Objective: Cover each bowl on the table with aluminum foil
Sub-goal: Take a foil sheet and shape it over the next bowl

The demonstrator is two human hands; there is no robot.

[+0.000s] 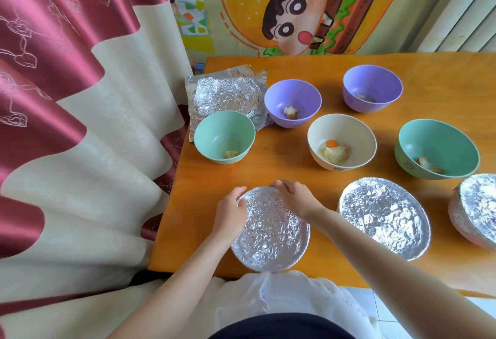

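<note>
Evidently the crimping step is in hand: the left hand (232, 211) and the right hand (292, 196) both curl their fingers over the far rim of the wrapped bowl (271, 234), pressing its foil down around the edge. That bowl sits at the near edge of the table (281, 169), just in front of the person, with little margin toward them. A second wrapped bowl (383, 217) and a third wrapped bowl (477, 209) lie to its right, so three look done. Five are uncovered: a green bowl (224, 137), a purple bowl (292, 102), a second purple bowl (372, 88), a cream bowl (341, 141) and a larger green bowl (437, 149), each with a little food inside. The next move probably calls for letting go once the rim is tight, then reaching to the foil sheets (228, 94) at the far left corner. They overhang the table's left side beside the curtain (80, 123), and the green bowl stands touching or overlapping their near edge, so a sheet should be lifted, not dragged. Bare tabletop between the rows gives room to work.
</note>
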